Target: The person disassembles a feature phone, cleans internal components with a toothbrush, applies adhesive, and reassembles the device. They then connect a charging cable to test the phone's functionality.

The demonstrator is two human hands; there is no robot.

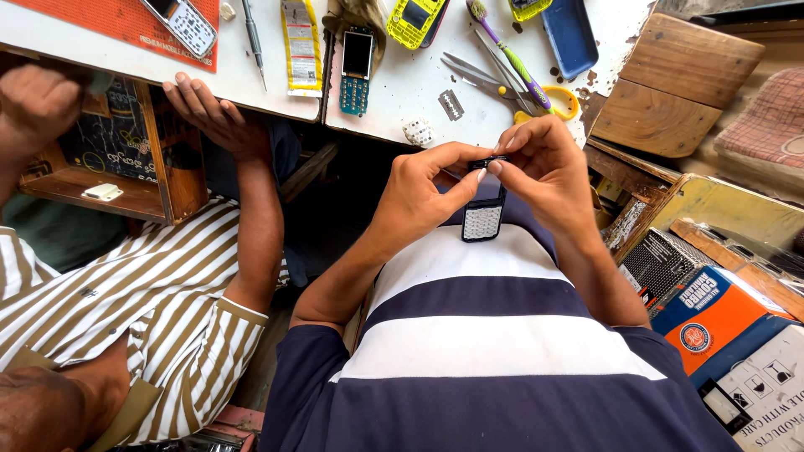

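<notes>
scissors [486,77], toothbrush [511,59] beyond held phone [484,213].

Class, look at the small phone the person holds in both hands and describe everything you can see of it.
The phone is a small black keypad handset, plastic by the look of it. Its lower half shows a grid of pale keys facing the camera. It hangs roughly upright over the person's striped shirt, just below the table edge. The left hand and right hand pinch its top end with their fingertips, hiding that part.
</notes>
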